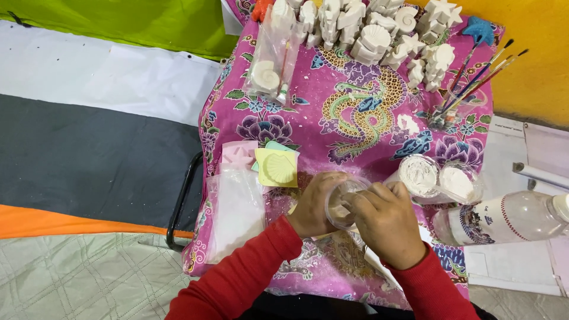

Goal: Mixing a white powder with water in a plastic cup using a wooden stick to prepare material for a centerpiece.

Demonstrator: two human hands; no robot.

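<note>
Head view: left hand (313, 204) and right hand (384, 220), fingers curled, are gripping a clear plastic cup (342, 200) above the pink patterned cloth (355, 118); yellow shell mould (277, 168) is lying just left.

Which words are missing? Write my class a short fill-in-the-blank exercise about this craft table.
1. Both hands, the left hand and right hand, hold a clear plastic ____.
2. The person's sleeves are ____.
3. The paintbrushes stand in a clear ____.
4. The yellow mould is shaped like a ____.

Missing words: cup; red; cup; shell
</note>
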